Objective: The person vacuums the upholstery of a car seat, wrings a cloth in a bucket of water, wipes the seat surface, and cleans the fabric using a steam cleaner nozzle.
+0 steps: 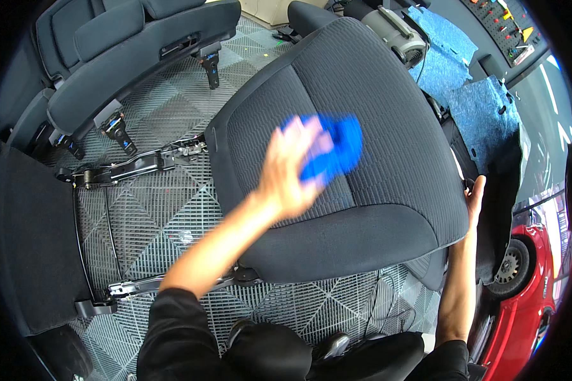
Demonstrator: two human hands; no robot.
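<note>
A dark grey fabric car seat cushion (386,114) fills the middle of the view, tilted, with ribbed and patterned panels. My left hand (293,166) lies over its patterned part, blurred, on a bunched blue cloth (345,143) that it presses against the fabric. The palm side is hidden, and some of the fingers are blurred over the cloth. My right hand (474,197) is at the cushion's right edge, thumb showing; its fingers are hidden behind the edge it holds. Metal seat rails (138,166) run left from the cushion.
Removed rear seats (119,71) with metal brackets stand at upper left, a dark panel (33,238) at left. A grey blower-like machine (395,35) and blue felt-backed pieces (481,119) lie beyond the cushion. A cable (381,300) trails over the grid floor tiles (314,305). A red car (519,324) stands right.
</note>
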